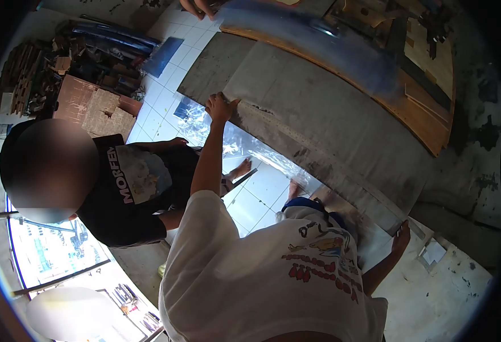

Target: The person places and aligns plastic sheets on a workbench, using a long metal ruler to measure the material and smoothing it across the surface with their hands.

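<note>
A long work table (313, 91) with a worn grey top lies in front of me. Clear plastic sheet (242, 145) hangs in shiny folds along its near edge. At the left part of that edge, my left hand (222, 107) is closed, fingers bent over the edge where the plastic lies. My right hand (401, 236) closes round the near right corner, beside more of the clear film. How much of the film each hand grips is hard to see. A seam or strip runs along the top between both hands.
Close on my left stands a person in a black shirt (142, 176). Another person's hand (198, 8) shows at the far end. Blurred bluish plastic (318, 43) lies over a wooden board (427, 128) beyond the table. Stacked wood scraps (25, 80) and cardboard (93, 105) occupy the left.
</note>
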Tool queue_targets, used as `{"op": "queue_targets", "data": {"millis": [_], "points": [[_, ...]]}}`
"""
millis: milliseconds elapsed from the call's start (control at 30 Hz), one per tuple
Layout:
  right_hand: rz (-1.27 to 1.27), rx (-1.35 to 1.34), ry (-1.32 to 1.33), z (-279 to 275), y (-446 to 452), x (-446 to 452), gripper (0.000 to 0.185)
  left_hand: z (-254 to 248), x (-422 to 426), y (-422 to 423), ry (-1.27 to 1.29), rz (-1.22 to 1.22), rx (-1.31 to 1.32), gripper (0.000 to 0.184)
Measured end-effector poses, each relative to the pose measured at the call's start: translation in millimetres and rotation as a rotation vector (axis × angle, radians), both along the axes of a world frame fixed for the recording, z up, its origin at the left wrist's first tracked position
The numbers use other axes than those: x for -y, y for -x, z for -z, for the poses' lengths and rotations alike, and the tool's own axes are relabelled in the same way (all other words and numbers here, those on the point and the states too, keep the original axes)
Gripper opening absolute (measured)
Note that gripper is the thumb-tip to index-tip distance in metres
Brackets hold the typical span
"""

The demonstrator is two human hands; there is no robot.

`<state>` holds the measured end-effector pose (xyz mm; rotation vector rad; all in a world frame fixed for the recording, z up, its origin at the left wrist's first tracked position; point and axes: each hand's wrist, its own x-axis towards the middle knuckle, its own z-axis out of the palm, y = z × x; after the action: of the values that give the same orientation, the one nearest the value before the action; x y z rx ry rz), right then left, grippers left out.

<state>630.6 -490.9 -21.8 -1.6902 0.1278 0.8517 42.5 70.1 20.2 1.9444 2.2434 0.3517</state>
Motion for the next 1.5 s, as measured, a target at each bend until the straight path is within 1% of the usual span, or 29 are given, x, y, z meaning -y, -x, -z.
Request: {"op": "queue_targets", "data": {"millis": [33,67,133,200,267,300,400,533,667,700,733,767,800,833,867,900,933,967,1000,1033,1067,1100,1133,1200,1233,1267,1300,1400,1500], "points": [[0.040,0.044,0.001,-3,3,0,0.052,-4,-1,-1,0.043,0.003,-0.026,0.084],[-0.116,0.331,0.121,-2,4,3,0.052,-13,-2,-3,0.087,0.012,-0.052,0.084],[-0.432,0.887,0.392,6,2,22,0.053,-14,-9,-2,0.156,0.036,-0.113,0.083],[0.203,0.239,-0.280,-34,30,-12,0.048,-16,-12,-2,0.192,0.044,-0.089,0.085],[0.156,0.117,-0.384,-30,28,-15,0.040,-12,-15,0,0.185,0.037,-0.083,0.088],[0.064,0.121,-0.362,-28,31,-21,0.043,-8,-17,3,0.175,0.042,-0.046,0.089],[0.166,0.149,-0.342,-35,52,-44,0.044,0,-13,8,0.123,0.025,-0.002,0.087],[0.193,0.080,-0.358,-29,58,-35,0.048,5,-9,6,0.077,-0.007,0.055,0.086],[0.038,-0.027,-0.241,-23,52,-28,0.043,-4,-10,7,0.077,-0.027,0.060,0.080],[-0.316,0.332,0.068,5,39,-13,0.036,2,-19,11,0.091,-0.051,-0.019,0.080],[-0.323,0.193,0.050,-1,40,-16,0.028,17,-31,25,0.062,0.037,-0.125,0.085],[-0.116,-0.010,-0.027,-13,47,-26,0.024,36,-46,36,-0.019,0.056,-0.257,0.087],[-0.160,-0.010,-0.008,-26,51,-34,0.028,59,-56,48,-0.227,0.049,-0.315,0.087],[-0.204,-0.009,0.010,-36,53,-40,0.032,77,-73,66,-0.388,0.197,-0.397,0.074],[-0.781,0.631,0.361,-28,44,-31,0.024,119,-105,105,-0.432,0.317,-0.463,0.070],[-1.030,1.447,0.821,-18,34,-20,0.016,81,-88,84,-0.270,0.322,-0.412,0.067],[-0.834,1.608,0.938,1,24,-4,0.014,61,-88,78,-0.074,0.379,-0.453,0.065],[-0.558,1.232,0.886,-2,19,4,0.027,55,-90,71,0.077,0.277,-0.373,0.075],[-0.133,0.754,0.859,-39,30,-11,0.033,42,-82,61,0.148,0.211,-0.338,0.074],[-0.114,0.711,0.829,-32,23,-4,0.046,38,-71,54,0.072,0.180,-0.317,0.074],[-0.109,0.499,0.632,-5,13,15,0.051,35,-62,55,-0.014,0.141,-0.293,0.075],[0.055,0.197,0.299,-22,25,5,0.055,42,-70,65,0.022,0.187,-0.277,0.076],[0.157,0.071,0.072,-27,32,-3,0.046,47,-83,76,0.057,0.227,-0.267,0.077],[0.136,0.093,-0.002,-6,22,-4,0.033,49,-92,82,0.095,0.261,-0.251,0.079],[0.197,0.116,-0.023,0,24,-5,0.031,46,-89,79,0.103,0.265,-0.245,0.080],[0.259,0.137,-0.044,-11,34,-20,0.029,42,-86,77,0.110,0.268,-0.241,0.081],[0.320,0.158,-0.065,-16,40,-28,0.027,41,-85,78,0.096,0.276,-0.221,0.081],[0.300,0.172,-0.043,-18,43,-25,0.029,42,-78,73,0.050,0.298,-0.158,0.081],[0.381,0.193,-0.074,-14,46,-25,0.030,48,-73,73,0.002,0.307,-0.123,0.080]]}}
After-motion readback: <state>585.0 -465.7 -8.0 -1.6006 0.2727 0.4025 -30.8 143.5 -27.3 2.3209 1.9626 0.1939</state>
